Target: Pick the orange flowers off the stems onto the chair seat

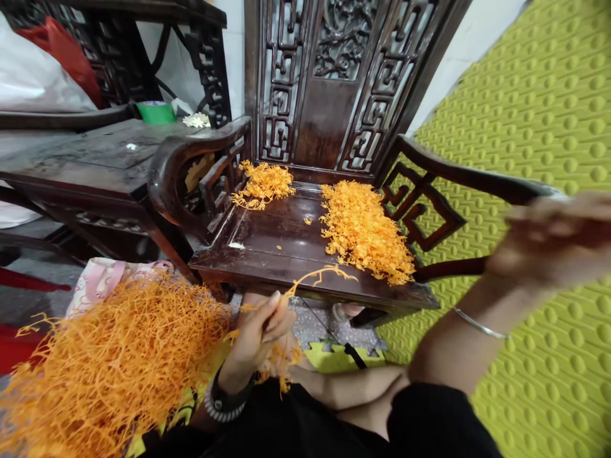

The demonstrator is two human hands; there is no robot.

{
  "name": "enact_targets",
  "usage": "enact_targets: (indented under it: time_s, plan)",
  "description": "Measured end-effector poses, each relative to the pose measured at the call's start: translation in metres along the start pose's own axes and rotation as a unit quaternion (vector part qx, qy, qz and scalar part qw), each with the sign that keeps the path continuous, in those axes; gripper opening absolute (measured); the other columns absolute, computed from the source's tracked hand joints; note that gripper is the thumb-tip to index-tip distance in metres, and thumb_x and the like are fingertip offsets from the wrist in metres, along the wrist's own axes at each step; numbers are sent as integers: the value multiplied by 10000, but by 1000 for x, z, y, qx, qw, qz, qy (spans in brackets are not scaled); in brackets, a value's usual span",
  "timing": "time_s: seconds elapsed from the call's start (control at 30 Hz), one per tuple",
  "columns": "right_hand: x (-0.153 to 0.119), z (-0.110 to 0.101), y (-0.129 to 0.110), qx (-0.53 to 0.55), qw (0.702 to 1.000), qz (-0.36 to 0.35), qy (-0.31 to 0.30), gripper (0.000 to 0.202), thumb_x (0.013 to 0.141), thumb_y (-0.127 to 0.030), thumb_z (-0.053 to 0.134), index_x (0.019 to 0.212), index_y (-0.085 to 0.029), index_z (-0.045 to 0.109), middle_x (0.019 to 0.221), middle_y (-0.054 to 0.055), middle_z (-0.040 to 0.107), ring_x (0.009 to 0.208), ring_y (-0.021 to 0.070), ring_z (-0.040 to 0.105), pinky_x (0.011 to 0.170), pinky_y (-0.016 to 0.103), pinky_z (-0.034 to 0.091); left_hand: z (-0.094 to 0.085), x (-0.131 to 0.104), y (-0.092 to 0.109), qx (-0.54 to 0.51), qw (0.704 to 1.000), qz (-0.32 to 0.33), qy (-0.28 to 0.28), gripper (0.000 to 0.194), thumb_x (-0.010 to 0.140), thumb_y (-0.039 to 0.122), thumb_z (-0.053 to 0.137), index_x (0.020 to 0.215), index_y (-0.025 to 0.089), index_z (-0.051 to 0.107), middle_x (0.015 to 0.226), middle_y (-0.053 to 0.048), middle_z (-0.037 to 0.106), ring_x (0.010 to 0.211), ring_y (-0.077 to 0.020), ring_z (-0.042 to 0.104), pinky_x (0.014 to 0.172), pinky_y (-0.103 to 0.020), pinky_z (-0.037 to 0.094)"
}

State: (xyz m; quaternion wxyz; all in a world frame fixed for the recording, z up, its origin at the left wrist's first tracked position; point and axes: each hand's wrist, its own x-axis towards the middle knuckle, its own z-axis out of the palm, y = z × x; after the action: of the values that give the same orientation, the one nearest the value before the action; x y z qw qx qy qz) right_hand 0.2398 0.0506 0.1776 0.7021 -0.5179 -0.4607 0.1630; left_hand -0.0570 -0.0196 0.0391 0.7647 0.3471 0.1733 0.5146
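My left hand (265,331) is closed in a pinch on a thin orange branched stem (329,272), whose tip points right over the chair's front edge. More orange stems hang below that hand. Raised at the far right, beyond the chair's arm, my right hand (548,238) is smeared by motion, so its fingers cannot be made out. On the seat (281,238) lie a large heap of small orange pieces (365,229) at the right and a smaller heap (267,184) at the back left. A big tangled pile of orange stems (128,356) sits at my lower left.
The carved dark wood chair back (327,121) rises ahead. At the left, a dark side table (90,152) carries a green roll of tape (156,113) and a white bag (38,70). A patterned cloth bag (98,283) touches the stem pile. Yellow textured matting (534,127) lies at the right.
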Motion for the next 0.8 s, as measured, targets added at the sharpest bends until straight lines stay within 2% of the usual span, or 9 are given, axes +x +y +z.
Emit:
enact_targets:
  time_s: [0.07,0.17,0.27,0.33,0.47,0.53,0.63,0.7,0.8]
  plan:
    - [25,17,22,-185,973,-117,-68,389,866,-528,345,677,-218,484,618,33,484,511,113,418,528,319,319,0,7,9,-45,999,24,8,542,897,444,473,498,196,203,363,83,100,393,-76,118,491,-260,217]
    - [43,50,68,-322,929,-121,-139,255,690,-391,660,637,-201,499,723,90,549,774,246,536,762,460,408,6,20,26,-73,993,57,73,508,929,390,421,540,201,154,399,89,15,404,-91,64,497,-260,239]
    - [48,70,100,-483,854,-70,-180,302,687,-437,667,665,-174,519,907,188,577,1047,407,487,898,652,306,8,29,37,-67,980,111,152,453,949,323,407,575,198,184,450,85,9,440,-100,10,506,-252,219]
    - [39,74,104,-524,829,-80,-180,385,728,-504,621,832,-136,581,1040,234,570,1112,443,454,906,694,288,7,33,40,-56,971,144,183,415,945,293,422,589,197,232,483,80,11,468,-105,-16,515,-249,210]
    - [-21,74,76,-348,854,-286,-261,553,800,-500,595,1234,-171,498,1237,171,543,1185,333,474,1000,541,369,8,41,38,-56,961,183,198,330,941,209,394,621,197,318,532,65,46,483,-115,15,535,-240,242]
    - [-64,76,59,-223,820,-370,-376,684,780,-478,658,1357,-224,390,1339,143,494,1235,297,468,1009,489,409,11,46,35,-67,960,189,197,311,941,162,352,632,193,334,545,59,89,473,-112,69,551,-225,281]
    - [-117,80,43,-136,764,-487,-401,669,776,-373,705,1364,-287,397,1389,119,472,1258,280,460,1008,479,419,15,53,28,-109,963,161,186,329,949,142,305,624,185,325,553,54,171,464,-93,179,583,-198,345]
    - [-135,83,38,-111,757,-508,-397,459,813,-294,670,1245,-318,518,1275,64,587,1210,262,506,1015,489,408,17,57,20,-147,969,102,167,354,964,185,325,611,183,334,552,54,234,465,-77,258,581,-184,368]
    - [-144,88,35,-69,799,-432,-412,155,857,-203,600,993,-277,615,935,15,696,978,218,615,969,480,444,18,60,6,-150,975,-26,162,342,971,265,374,652,177,463,577,43,395,487,-65,387,565,-180,392]
